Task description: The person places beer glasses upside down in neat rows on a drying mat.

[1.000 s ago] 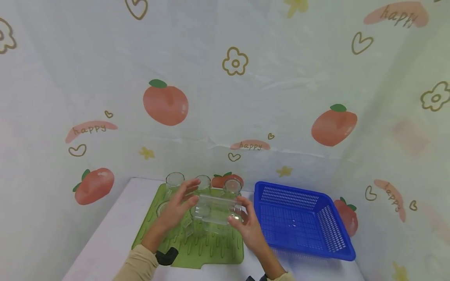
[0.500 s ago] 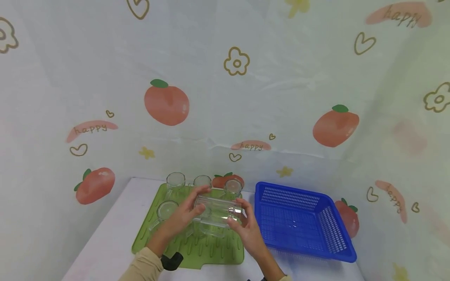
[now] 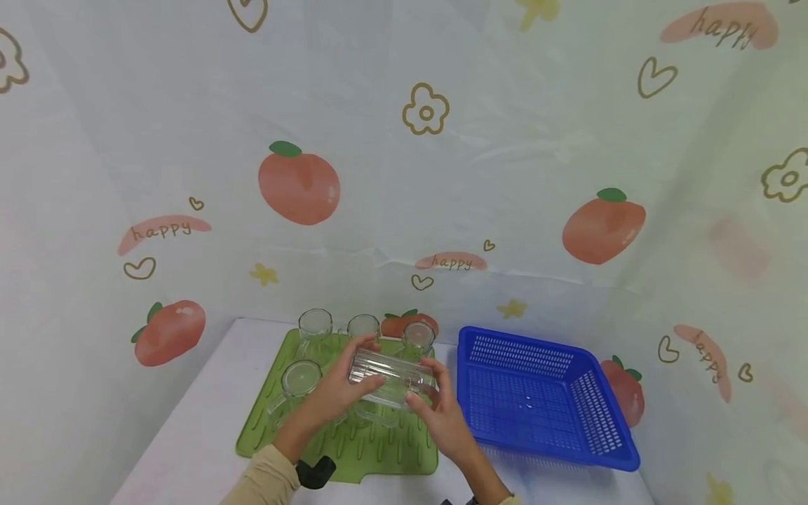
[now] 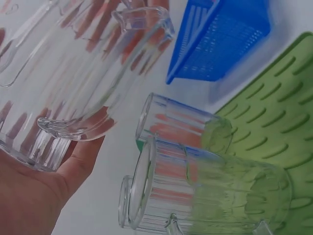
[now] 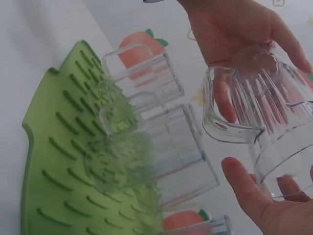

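A clear ribbed glass mug point(image 3: 386, 365) lies sideways in the air over a green draining mat point(image 3: 398, 456). My left hand point(image 3: 337, 389) holds it around one end, thumb across the near side and fingers behind. At the other end, my right hand point(image 3: 447, 414) grips it between thumb and fingers. The mug's handle point(image 5: 208, 115) stands out in the right wrist view, between the two hands. On the mat stand several similar glass mugs, one point(image 3: 301, 382) just left of my left hand and others, including a mug point(image 3: 419, 338), along the back.
A blue plastic basket point(image 3: 530, 339) with perforated walls stands right of the mat on the white table point(image 3: 196, 414). Behind the table hangs a pale sheet point(image 3: 492, 161) printed with fruit, flowers and hearts.
My left hand has moved right and closed in on the mug, its thumb now farther along the side. The mug has turned slightly. My right hand stays at its end.
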`<state>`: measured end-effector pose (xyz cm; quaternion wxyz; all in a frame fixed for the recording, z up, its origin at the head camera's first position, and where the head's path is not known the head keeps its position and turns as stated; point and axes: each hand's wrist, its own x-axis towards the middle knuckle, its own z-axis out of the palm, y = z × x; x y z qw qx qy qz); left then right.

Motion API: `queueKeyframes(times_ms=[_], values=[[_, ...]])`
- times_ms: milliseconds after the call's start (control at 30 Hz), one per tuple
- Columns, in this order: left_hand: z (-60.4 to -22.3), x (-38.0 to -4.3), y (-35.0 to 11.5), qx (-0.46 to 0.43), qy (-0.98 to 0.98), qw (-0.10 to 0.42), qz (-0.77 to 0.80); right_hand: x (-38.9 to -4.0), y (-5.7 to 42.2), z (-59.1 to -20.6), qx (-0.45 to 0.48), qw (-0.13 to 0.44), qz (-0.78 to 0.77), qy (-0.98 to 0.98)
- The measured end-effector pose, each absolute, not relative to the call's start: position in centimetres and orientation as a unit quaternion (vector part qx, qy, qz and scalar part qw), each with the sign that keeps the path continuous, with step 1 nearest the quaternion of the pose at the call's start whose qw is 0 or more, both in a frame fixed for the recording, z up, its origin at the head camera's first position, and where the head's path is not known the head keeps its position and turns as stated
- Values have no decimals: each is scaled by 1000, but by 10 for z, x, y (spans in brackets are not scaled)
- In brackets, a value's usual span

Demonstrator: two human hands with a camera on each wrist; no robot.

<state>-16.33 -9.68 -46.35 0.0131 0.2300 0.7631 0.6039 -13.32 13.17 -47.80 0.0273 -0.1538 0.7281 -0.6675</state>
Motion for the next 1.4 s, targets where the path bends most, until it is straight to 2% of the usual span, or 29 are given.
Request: queueKeyframes(times_ms=[267, 400, 600, 900, 1133, 1400], values=[[-462, -163, -96, 245, 778, 2, 579, -134, 137, -481, -154, 49, -636, 755], [-462, -163, -96, 236, 784, -5, 574, -134, 141, -482, -149, 40, -592, 791], [-463, -166, -91, 207, 801, -43, 560, -135, 146, -483, -142, 28, -534, 833], [-461, -169, -76, 198, 819, -100, 529, -139, 163, -483, -124, 2, -506, 854], [-458, -172, -62, 205, 831, -92, 509, -142, 175, -477, -124, -24, -470, 874], [-466, -172, -49, 253, 878, -126, 387, -147, 183, -472, -147, -78, -384, 908]])
